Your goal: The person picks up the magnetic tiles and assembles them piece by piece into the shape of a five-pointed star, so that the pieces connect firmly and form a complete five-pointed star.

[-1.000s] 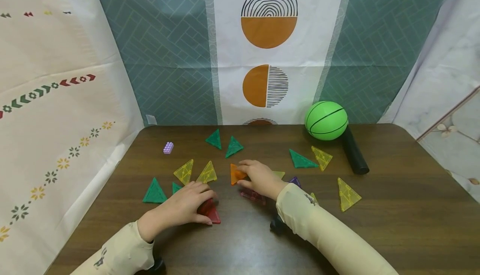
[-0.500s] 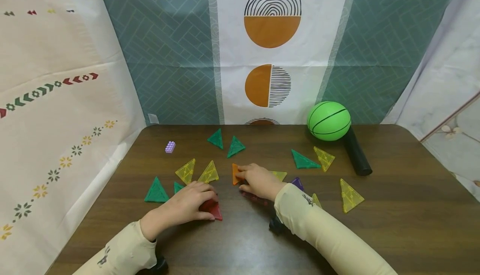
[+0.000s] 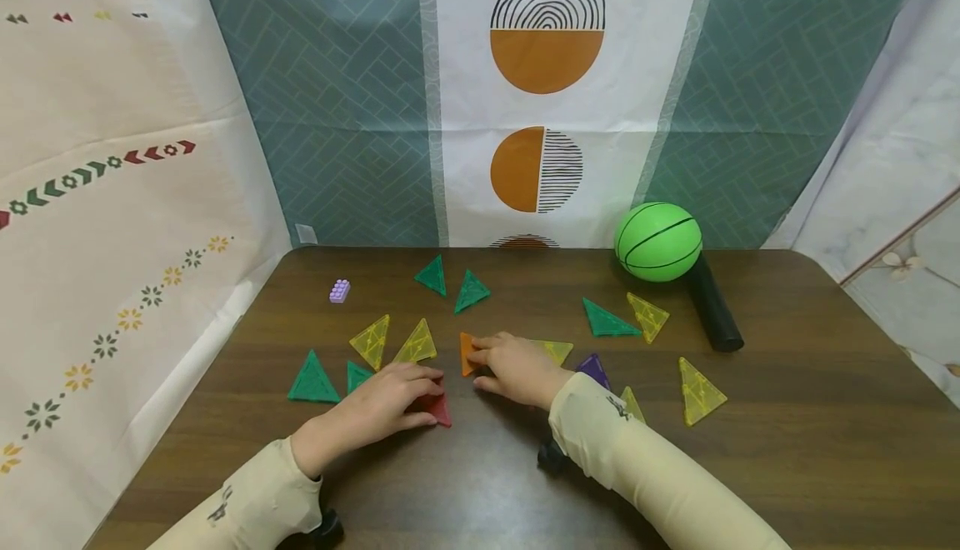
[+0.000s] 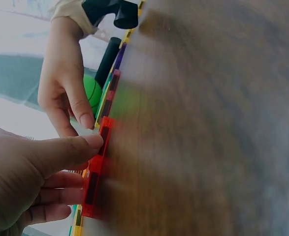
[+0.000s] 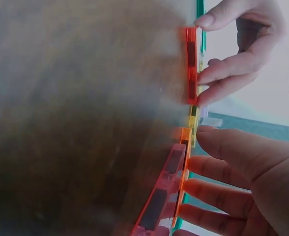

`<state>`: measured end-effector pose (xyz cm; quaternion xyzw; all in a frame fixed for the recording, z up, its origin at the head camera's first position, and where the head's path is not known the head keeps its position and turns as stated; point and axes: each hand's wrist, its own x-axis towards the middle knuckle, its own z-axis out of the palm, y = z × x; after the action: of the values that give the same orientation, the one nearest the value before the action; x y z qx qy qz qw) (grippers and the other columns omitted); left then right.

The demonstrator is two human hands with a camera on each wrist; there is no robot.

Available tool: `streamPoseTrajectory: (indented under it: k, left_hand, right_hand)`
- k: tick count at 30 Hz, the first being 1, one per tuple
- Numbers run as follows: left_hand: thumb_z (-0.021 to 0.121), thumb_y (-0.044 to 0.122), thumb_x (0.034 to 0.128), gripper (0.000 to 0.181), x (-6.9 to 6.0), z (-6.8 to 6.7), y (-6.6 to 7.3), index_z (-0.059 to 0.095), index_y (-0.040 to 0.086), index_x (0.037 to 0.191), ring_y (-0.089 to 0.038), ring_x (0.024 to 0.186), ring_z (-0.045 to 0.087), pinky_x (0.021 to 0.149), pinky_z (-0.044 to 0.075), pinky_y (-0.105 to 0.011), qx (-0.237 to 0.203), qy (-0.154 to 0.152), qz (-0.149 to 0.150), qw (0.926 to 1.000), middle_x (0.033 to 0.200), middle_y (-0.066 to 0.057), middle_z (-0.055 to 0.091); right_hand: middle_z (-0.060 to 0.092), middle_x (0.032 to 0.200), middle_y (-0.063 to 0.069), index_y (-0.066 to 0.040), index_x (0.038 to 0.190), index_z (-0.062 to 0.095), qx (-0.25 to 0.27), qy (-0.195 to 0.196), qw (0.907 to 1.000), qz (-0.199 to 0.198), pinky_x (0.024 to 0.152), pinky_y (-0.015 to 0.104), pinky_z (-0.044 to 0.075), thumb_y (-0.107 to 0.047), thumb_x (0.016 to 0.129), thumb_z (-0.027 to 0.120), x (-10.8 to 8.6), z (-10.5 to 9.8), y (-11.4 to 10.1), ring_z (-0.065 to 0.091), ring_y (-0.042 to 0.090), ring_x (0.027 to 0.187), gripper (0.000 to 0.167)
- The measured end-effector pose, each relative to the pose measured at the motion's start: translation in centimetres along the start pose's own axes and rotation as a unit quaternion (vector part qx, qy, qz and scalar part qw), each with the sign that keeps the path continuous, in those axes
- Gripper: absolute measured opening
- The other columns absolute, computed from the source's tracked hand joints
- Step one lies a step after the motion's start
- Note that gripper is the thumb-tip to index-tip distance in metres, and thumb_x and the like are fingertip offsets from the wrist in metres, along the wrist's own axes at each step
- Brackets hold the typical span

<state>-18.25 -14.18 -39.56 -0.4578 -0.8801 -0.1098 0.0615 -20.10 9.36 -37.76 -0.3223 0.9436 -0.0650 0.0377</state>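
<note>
Your left hand (image 3: 386, 404) pinches the red tile (image 3: 441, 411) on the table (image 3: 450, 500), thumb at one end and fingers at the other. Your right hand (image 3: 517, 371) has its fingers against the orange tile (image 3: 466, 354), just beyond the red one, though I can't tell whether the thumb clamps it. The right wrist view shows a pink tile (image 5: 160, 194) beside the orange one.

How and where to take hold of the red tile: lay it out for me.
Pinch the red tile by its opposite edges, thumb against one and fingers against another. Probably best to come from above and the left: it is thin and looks flat on the table, and the orange tile and right hand lie close on its right.
</note>
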Motion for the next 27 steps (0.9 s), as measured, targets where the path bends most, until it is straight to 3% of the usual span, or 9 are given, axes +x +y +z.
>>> streamPoseTrajectory:
  k: [11,27]
  left_hand:
    - [0.077,0.027,0.0803,0.030,0.3,0.3,0.3,0.073,0.007,0.102,-0.025,0.103,0.065,0.089,0.054,-0.038,0.010,0.022,-0.003,0.9997,0.115,-0.011,0.069]
    - [0.077,0.026,0.0810,0.028,0.5,0.6,0.6,0.073,0.007,0.102,-0.027,0.105,0.065,0.090,0.053,-0.040,0.023,0.028,-0.015,0.9992,0.115,-0.012,0.069]
  right_hand:
    - [0.053,0.142,0.007,-0.013,0.131,0.061,-0.007,-0.005,0.9996,-0.027,0.102,0.044,0.047,-0.036,0.093,0.062,-0.4,0.4,-1.1,0.052,0.027,0.128,0.044]
    - [0.053,0.142,0.005,-0.014,0.129,0.063,0.007,-0.007,0.9984,-0.055,0.101,0.048,0.047,-0.036,0.094,0.060,-2.4,0.4,-1.9,0.052,0.024,0.127,0.042]
